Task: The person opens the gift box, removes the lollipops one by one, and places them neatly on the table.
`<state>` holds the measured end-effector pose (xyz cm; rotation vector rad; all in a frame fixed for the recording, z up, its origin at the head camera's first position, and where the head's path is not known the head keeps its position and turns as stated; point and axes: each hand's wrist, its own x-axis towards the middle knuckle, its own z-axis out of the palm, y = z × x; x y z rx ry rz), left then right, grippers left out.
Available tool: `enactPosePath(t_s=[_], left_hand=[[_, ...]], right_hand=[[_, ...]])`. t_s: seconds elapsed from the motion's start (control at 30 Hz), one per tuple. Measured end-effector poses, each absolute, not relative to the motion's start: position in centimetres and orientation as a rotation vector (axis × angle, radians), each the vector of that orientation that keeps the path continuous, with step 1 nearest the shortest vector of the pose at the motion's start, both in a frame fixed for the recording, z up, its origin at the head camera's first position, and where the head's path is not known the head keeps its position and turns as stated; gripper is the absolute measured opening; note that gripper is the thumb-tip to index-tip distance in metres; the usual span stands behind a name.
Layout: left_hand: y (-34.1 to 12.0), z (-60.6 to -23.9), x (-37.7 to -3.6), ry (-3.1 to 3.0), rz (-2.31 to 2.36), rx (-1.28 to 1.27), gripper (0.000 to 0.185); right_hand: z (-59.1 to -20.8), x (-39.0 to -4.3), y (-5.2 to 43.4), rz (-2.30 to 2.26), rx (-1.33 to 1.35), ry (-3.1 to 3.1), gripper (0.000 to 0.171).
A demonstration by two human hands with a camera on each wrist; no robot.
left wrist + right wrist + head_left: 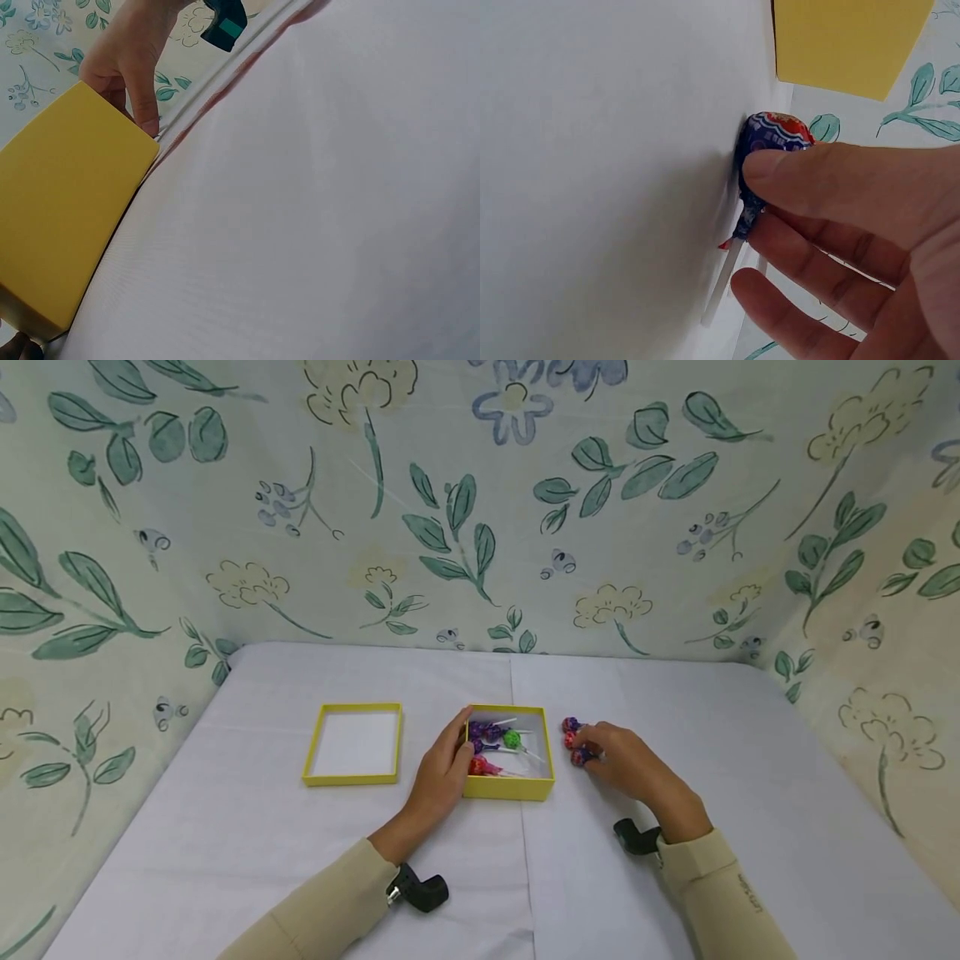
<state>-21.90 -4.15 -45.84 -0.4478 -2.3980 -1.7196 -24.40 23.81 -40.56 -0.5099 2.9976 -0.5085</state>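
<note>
A yellow box (508, 788), open at the top, holds several lollipops with purple, green and red wrappers. My left hand (441, 770) grips its left side, the thumb over the rim. In the left wrist view the yellow box (71, 202) shows its plain outer side. My right hand (626, 762) is at a short row of lollipops (572, 725) right of the box. In the right wrist view, the thumb and fingers of the right hand (840, 225) pinch a blue-and-red lollipop (769, 139) by its wrapped head; its white stick points down over the white cloth.
To the left of the box lies a shallow yellow-rimmed lid (352, 781), its white inside facing up. White cloth (247, 843) covers the table. Floral fabric (465, 543) rises behind and at both sides. Each wrist wears a black camera mount (423, 892).
</note>
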Motion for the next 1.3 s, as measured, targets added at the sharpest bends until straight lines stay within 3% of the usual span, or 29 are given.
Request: enactPosePath(t_s=[0.77, 1.3], left_hand=[[-4.2, -45.9, -21.9, -2.42, -1.725, -0.436, 0.053], [-4.1, -46.0, -21.8, -2.408, -1.727, -0.437, 0.052]], right_hand=[[-38.5, -23.6, 23.6, -0.585, -0.474, 2.971, 0.029], [-37.8, -22.7, 22.7, -0.627, -0.631, 3.017, 0.029]])
